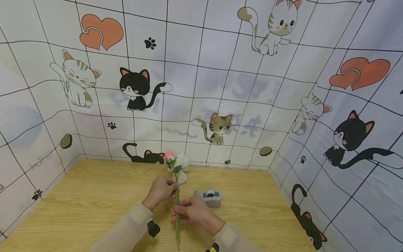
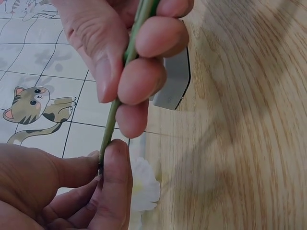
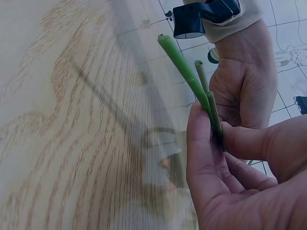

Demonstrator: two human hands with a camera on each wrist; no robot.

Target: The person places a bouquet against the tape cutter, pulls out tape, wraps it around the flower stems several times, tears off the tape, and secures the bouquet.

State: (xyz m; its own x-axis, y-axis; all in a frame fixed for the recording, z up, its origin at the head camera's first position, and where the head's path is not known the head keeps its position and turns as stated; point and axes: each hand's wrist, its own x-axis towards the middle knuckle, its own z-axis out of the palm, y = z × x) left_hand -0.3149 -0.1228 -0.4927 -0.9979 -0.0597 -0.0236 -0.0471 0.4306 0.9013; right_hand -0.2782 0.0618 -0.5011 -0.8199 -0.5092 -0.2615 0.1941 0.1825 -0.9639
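Several artificial flowers are gathered upright as one bunch, with a pink bloom [image 1: 169,154] and white blooms [image 1: 182,160] at the top. My left hand [image 1: 161,190] pinches the green stems [image 1: 177,199] just under the blooms. Lower down, my right hand [image 1: 197,211] holds the same stems between thumb and fingers. The stem ends [image 3: 175,52] stick out past the right hand in the right wrist view, at uneven lengths. In the left wrist view, the left hand [image 2: 103,191] grips at the bottom, the right hand [image 2: 120,52] above it.
A grey tape dispenser [image 1: 212,199] stands on the wooden table [image 1: 104,196], just beyond the right hand. Cloth printed with cats [image 1: 220,127] and grid lines hangs along the back and sides. Each wrist carries a small dark camera [image 1: 153,229].
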